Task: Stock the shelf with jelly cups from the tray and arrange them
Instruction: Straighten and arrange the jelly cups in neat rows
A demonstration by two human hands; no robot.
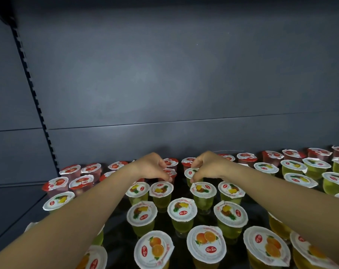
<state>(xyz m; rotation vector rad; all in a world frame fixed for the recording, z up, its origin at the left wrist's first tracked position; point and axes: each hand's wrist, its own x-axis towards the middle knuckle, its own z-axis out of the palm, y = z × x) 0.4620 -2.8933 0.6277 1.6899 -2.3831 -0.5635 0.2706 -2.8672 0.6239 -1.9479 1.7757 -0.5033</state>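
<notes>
Hands (152, 167) (207, 167) with curled grip, hold unclear, among crowded jelly cups (181, 210) before dark back panel (164, 74)

The left hand (153, 167) covers most of a red cup (169, 172) beneath its fingers, so whether it grips that cup cannot be told. The right hand (207, 167) hides part of a yellow cup (190, 173) under its fingertips. The forearms cover cups nearer the person. Orange cups (205, 247) below the hands are cut off by the bottom edge.
</notes>
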